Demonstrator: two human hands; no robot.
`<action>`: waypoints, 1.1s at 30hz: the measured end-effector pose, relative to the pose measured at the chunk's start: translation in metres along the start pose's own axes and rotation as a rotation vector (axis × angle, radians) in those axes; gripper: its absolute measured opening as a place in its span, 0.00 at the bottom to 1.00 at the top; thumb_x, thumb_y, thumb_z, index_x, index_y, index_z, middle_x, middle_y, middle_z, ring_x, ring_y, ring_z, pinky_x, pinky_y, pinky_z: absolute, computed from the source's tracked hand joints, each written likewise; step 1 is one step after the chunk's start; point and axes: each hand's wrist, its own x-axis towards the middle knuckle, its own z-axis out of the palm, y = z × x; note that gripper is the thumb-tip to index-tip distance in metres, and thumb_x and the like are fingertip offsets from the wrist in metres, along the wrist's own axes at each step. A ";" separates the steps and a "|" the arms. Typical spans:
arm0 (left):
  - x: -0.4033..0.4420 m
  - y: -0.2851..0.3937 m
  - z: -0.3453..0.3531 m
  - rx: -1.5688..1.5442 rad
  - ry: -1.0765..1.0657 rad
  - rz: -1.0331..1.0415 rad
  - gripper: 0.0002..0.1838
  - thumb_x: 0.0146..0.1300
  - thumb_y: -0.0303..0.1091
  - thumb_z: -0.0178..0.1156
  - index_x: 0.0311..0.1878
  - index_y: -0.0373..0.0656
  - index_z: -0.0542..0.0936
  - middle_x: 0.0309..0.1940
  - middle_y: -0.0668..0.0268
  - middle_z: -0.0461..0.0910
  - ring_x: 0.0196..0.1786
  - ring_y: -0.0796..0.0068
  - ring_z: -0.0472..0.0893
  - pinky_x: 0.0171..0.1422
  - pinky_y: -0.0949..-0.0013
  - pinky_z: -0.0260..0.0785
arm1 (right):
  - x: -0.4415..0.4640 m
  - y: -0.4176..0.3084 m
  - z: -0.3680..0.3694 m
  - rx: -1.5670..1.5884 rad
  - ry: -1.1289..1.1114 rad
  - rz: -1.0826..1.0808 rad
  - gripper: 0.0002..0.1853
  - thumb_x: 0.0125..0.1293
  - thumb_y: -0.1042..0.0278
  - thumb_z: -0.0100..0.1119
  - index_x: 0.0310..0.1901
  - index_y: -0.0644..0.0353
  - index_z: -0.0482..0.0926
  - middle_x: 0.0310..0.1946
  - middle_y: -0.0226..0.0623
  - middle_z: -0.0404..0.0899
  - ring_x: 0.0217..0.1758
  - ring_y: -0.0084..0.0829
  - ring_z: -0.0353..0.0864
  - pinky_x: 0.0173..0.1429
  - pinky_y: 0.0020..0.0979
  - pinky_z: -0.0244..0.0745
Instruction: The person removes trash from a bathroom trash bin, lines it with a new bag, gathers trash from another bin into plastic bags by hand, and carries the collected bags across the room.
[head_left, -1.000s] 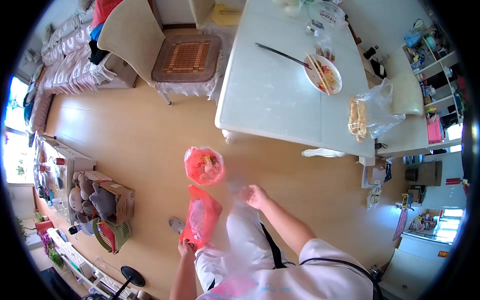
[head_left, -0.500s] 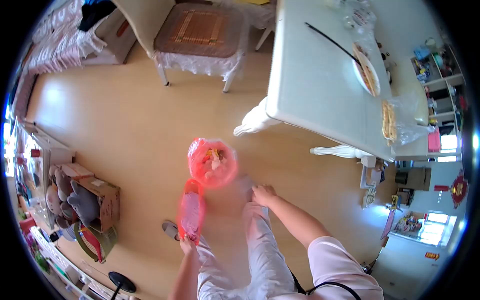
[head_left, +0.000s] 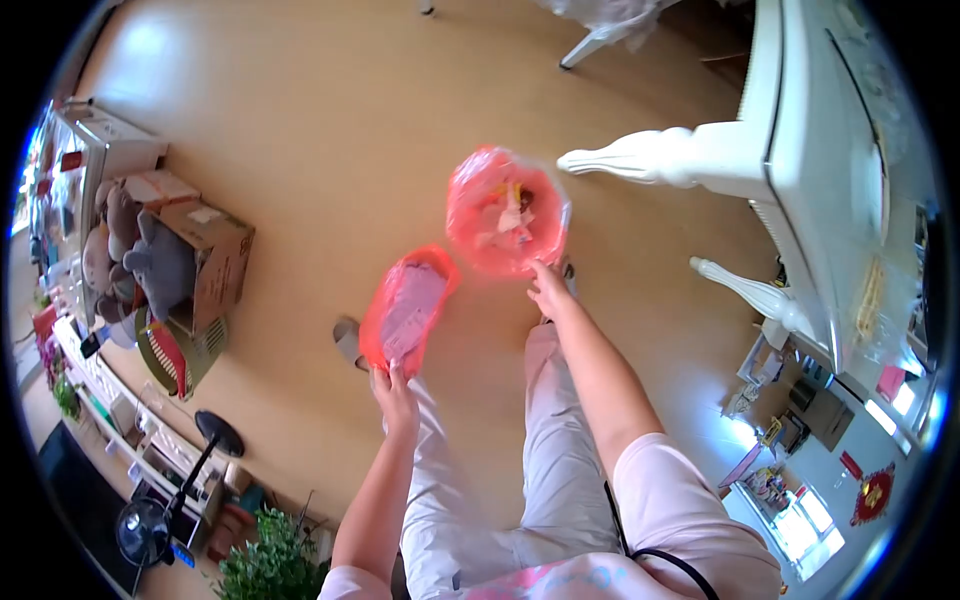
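My left hand [head_left: 397, 398] is closed on the near end of a long red container [head_left: 440, 262], which looks like a bin lined with a red plastic bag. A pale lilac item [head_left: 412, 305] lies inside it. My right hand [head_left: 549, 292] has its fingers at the near rim of a round trash bin [head_left: 470, 215] lined with a translucent red bag, and seems to grip that rim. Crumpled white and yellow scraps [head_left: 514, 216] fill the bottom of the trash bin. The fingertips of the right hand are partly hidden.
A white table [head_left: 800, 130] with turned legs stands to the right of the trash bin. A grey slipper [head_left: 347, 340] lies beside the red container. To the left are a cardboard box [head_left: 222, 268] with stuffed toys, a black fan [head_left: 145, 530] and a green plant [head_left: 270, 560].
The view has swung toward the table's legs. My right hand has moved from beside my knee to the rim of the trash bin. My left hand still holds the red container, now tilted differently.
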 end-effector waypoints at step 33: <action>0.025 0.056 -0.036 -0.343 -0.109 -0.101 0.19 0.66 0.25 0.52 0.61 0.39 0.71 0.32 0.70 0.74 0.30 0.81 0.72 0.36 0.74 0.68 | 0.040 -0.005 -0.022 0.140 0.275 -0.518 0.26 0.50 0.79 0.64 0.54 0.59 0.71 0.51 0.37 0.77 0.53 0.33 0.78 0.59 0.35 0.74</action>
